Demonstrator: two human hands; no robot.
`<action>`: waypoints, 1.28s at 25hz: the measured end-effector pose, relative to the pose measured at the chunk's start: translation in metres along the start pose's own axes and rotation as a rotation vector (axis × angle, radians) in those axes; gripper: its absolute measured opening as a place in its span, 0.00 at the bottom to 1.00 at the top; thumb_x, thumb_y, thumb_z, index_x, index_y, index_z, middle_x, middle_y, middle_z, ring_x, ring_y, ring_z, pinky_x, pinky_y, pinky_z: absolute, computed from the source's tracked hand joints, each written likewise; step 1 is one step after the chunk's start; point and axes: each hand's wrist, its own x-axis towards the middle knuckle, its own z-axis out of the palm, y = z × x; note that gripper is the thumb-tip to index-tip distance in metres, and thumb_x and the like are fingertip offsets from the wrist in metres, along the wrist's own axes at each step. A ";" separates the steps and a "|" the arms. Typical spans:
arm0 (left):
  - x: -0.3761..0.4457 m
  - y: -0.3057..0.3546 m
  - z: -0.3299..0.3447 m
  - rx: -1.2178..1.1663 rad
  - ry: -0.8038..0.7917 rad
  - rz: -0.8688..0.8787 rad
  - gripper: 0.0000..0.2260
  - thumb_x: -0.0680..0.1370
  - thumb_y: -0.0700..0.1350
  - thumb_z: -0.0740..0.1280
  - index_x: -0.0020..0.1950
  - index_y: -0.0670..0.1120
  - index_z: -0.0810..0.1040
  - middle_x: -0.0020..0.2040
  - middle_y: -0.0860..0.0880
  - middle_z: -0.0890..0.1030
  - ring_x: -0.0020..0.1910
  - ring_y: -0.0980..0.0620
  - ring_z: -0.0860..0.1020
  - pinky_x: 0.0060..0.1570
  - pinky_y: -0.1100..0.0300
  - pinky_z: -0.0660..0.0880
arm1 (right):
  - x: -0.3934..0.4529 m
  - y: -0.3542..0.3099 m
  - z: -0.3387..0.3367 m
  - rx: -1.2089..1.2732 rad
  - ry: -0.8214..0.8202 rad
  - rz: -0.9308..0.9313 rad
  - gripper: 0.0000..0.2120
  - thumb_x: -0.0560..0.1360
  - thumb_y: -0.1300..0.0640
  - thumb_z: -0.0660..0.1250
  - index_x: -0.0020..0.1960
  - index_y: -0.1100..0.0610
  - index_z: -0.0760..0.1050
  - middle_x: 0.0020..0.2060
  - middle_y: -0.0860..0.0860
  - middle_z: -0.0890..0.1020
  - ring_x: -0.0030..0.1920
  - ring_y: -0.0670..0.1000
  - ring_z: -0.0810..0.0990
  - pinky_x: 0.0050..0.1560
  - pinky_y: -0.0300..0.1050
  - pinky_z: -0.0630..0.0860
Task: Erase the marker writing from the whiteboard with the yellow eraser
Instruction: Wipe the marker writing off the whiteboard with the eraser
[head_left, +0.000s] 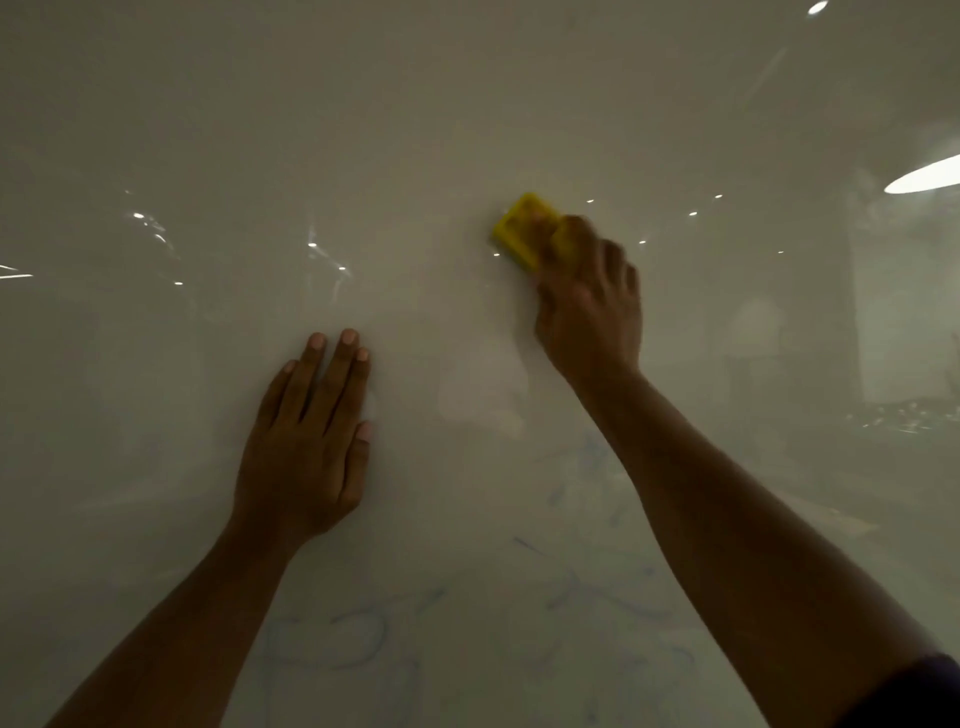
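A glossy whiteboard (415, 130) fills the whole view. My right hand (592, 306) grips the yellow eraser (522, 231) and presses it against the board right of centre; the hand is motion-blurred. My left hand (311, 436) lies flat on the board at lower left, fingers together and extended, holding nothing. Faint blue marker writing (332, 639) shows low on the board, with more faint strokes (592, 462) below my right forearm. The board around the eraser looks free of marks.
Reflections of ceiling lights (924, 176) and a room glare on the board's right side. A dark sleeve (914, 691) covers my right upper arm at the bottom right corner.
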 end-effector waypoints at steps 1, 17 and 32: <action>0.000 0.000 0.000 0.000 0.004 0.003 0.28 0.87 0.48 0.53 0.86 0.38 0.61 0.87 0.40 0.60 0.86 0.36 0.58 0.83 0.41 0.59 | 0.009 -0.008 0.002 0.015 0.011 0.203 0.29 0.78 0.59 0.65 0.79 0.51 0.69 0.74 0.60 0.73 0.61 0.66 0.76 0.58 0.56 0.74; -0.005 0.005 0.001 0.010 0.020 -0.039 0.28 0.87 0.48 0.55 0.87 0.41 0.61 0.87 0.43 0.60 0.86 0.40 0.59 0.83 0.42 0.59 | -0.162 0.040 -0.014 -0.067 -0.065 -0.376 0.29 0.77 0.66 0.63 0.76 0.52 0.73 0.68 0.66 0.78 0.61 0.68 0.79 0.62 0.61 0.76; 0.005 0.012 -0.001 -0.019 -0.100 0.249 0.30 0.83 0.46 0.53 0.87 0.42 0.61 0.88 0.44 0.59 0.86 0.43 0.60 0.82 0.43 0.61 | -0.149 0.005 0.009 0.027 0.069 0.321 0.26 0.84 0.54 0.60 0.81 0.56 0.65 0.70 0.69 0.72 0.62 0.66 0.70 0.59 0.59 0.68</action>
